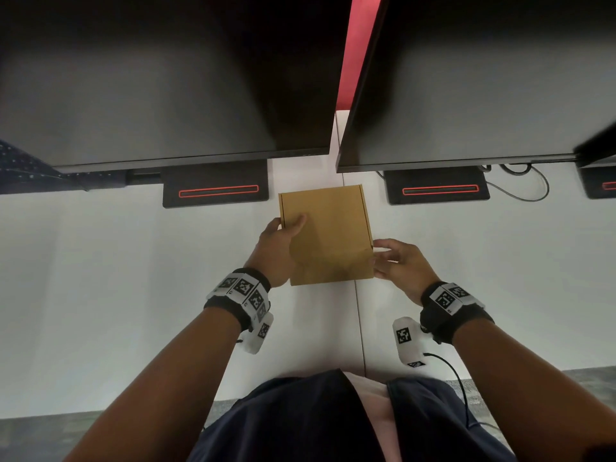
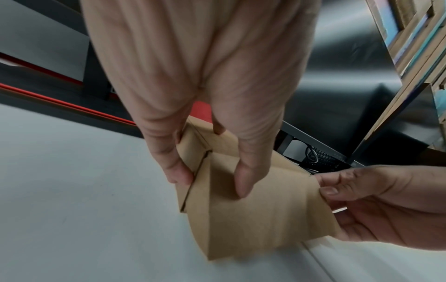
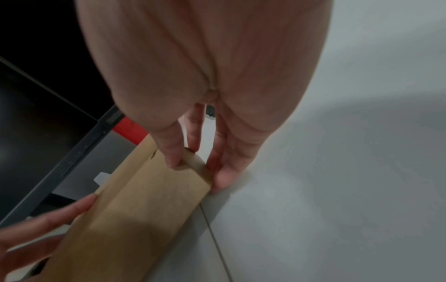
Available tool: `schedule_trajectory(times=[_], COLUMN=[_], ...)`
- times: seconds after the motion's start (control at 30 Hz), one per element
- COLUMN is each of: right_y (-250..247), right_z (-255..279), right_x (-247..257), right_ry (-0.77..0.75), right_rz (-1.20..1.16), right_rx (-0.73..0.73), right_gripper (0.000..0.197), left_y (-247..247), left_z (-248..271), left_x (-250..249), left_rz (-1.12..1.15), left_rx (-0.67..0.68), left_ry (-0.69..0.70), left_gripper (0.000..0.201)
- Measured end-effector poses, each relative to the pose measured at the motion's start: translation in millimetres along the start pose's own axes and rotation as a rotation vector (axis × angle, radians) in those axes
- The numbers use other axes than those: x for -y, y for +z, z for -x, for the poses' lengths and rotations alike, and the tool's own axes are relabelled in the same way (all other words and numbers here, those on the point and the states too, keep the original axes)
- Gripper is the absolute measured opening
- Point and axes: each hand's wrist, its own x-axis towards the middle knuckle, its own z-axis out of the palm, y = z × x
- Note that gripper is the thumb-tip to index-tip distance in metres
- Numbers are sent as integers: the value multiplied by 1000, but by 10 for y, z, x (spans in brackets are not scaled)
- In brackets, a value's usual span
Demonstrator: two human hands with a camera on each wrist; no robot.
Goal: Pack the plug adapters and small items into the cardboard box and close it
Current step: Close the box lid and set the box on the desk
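The brown cardboard box (image 1: 328, 235) lies on the white desk (image 1: 133, 278) with its lid down flat. My left hand (image 1: 280, 241) grips its left side, thumb across the lid and fingers down the left wall (image 2: 210, 175). My right hand (image 1: 393, 258) pinches the near right corner, thumb on top and fingers against the right wall (image 3: 195, 167). In the left wrist view the box (image 2: 253, 219) shows a slit along its left side flap. No plug adapters or small items are visible outside the box; its inside is hidden.
Two dark monitors (image 1: 166, 78) (image 1: 483, 78) overhang the back of the desk, their stand bases (image 1: 216, 190) (image 1: 436, 188) just behind the box. A black cable (image 1: 533, 185) loops at the back right. A desk seam (image 1: 360, 328) runs toward me.
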Motion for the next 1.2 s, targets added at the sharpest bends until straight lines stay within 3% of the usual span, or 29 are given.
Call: schedule_trajectory(times=[0.27,0.4,0.47,0.53,0.6,0.63,0.73,1.0,1.2], right_y=[-54,2,24,64,137,179,277,-29,-334], right_z=[39,58,5,-37,-72,-75,-94,51,97], right_x=[36,29,7,44,107,145,197,132,155], right_ry=[68,-13,-49,-106,-264,-363,-525,-423,-445], right_rz=[-85,-49,110,368,542,642,889,958,1019], right_rx=[78,2,-64,-148,-196,-199,-166,-98,-31], right_gripper=[30,18,14,33,66,73,59,45,42], left_y=[-59,-70,-56,-42,-39,-38,-47,26,185], left_z=[23,41,61,79,95,103,113,131,170], left_x=[-62,-66,-66,-77,-107,-131,-199,-402,-642], left_rz=[2,28,37,18,-46,-89,-193,-214,-185], left_rx=[34,12,8,-5,-36,-43,-51,-30,-30], left_ry=[8,3,-4,-7,-15,-22,-32,16,13], left_gripper=[107,105,106,105,100,97,92,90,91])
